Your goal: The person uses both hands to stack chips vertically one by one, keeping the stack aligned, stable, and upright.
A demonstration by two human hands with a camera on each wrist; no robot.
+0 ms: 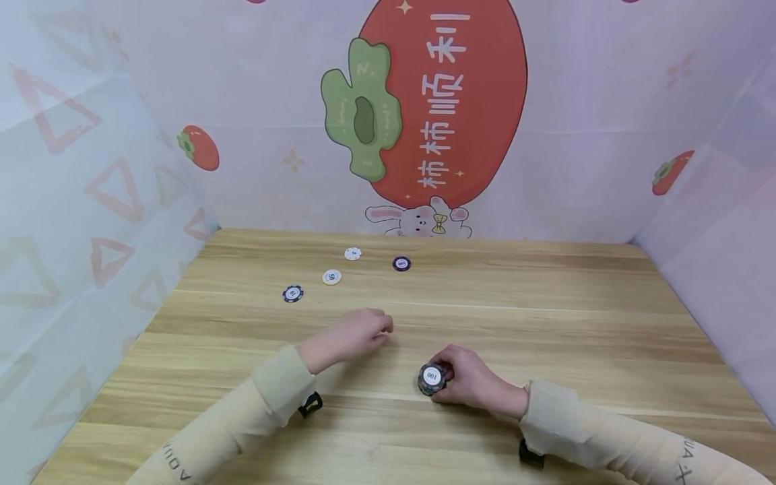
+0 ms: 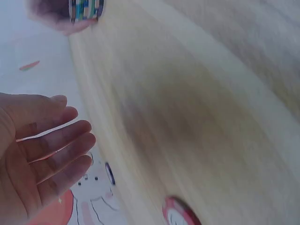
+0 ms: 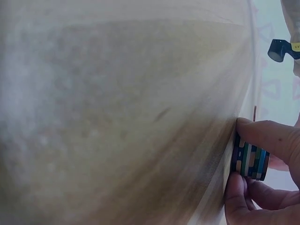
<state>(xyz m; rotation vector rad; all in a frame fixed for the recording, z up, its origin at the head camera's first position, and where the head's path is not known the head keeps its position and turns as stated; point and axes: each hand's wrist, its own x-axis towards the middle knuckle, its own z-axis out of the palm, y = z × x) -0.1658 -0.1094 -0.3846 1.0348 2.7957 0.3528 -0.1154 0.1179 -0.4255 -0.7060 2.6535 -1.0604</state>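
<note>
My right hand [image 1: 469,377] holds a short stack of poker chips [image 1: 432,378] on the table, and the top chip reads 100. Thumb and fingers grip the stack from both sides in the right wrist view, where the striped chip edges [image 3: 251,159] show. Above the table, left of the stack, hovers my left hand [image 1: 360,333], its fingers [image 2: 65,145] loosely bent and holding nothing. A red-rimmed chip [image 2: 180,213] lies near it in the left wrist view; the head view does not show that chip.
Single chips lie spread on the wooden table [image 1: 545,303] at the back left: a dark blue one [image 1: 293,293], a pale one marked 50 [image 1: 331,277], a white one [image 1: 353,253] and a purple one [image 1: 401,263]. Printed cloth walls [image 1: 273,101] enclose the back and sides.
</note>
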